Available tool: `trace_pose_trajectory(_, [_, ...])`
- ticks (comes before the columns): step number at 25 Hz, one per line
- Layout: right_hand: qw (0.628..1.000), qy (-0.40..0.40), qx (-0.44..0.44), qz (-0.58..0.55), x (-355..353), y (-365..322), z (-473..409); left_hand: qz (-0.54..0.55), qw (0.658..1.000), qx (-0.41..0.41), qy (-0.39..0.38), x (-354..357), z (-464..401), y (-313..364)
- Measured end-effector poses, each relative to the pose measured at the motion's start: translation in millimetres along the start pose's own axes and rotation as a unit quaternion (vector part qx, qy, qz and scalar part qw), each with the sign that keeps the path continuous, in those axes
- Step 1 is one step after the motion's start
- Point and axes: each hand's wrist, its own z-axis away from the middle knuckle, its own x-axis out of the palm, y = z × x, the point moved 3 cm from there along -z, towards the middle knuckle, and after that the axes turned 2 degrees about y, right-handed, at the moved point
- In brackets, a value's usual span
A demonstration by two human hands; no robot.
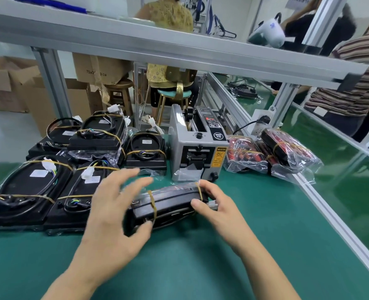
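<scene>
A black plastic unit (168,205), bound with yellow rubber bands and partly in clear film, stands on its edge on the green mat in front of me. My right hand (217,204) grips its right end, thumb on the near side and fingers over the top. My left hand (114,211) is at its left end with fingers spread and blurred, the thumb touching the unit's lower left corner. A white connector shows by my right fingers.
Several similar banded black units (27,189) lie bagged at the left. A grey tape dispenser machine (197,146) stands behind the unit. Bagged red-and-black units (272,152) lie to the right by the aluminium rail (322,204). People sit and stand beyond the frame.
</scene>
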Motion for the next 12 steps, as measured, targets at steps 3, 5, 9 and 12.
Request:
trace_pose_trajectory(3, [1.000,-0.016,-0.013,-0.021,-3.1,-0.4,-4.1,-0.129,0.980,0.107,-0.107,20.3,-25.2,25.9])
trace_pose_trajectory(5, [0.999,-0.019,-0.013,-0.025,-6.6,-2.7,-5.3,-0.186,0.963,0.065,-0.183,37.2,-38.5,29.6])
trace_pose_trajectory(9, [0.999,0.015,-0.016,-0.030,-17.3,-13.3,-17.9,-0.196,0.963,-0.012,-0.184,42.4,-41.9,21.2])
trace_pose_trajectory(12, [0.999,0.008,-0.037,-0.038,-19.7,-21.5,-26.6,-0.189,0.967,-0.013,-0.169,41.2,-40.6,21.8])
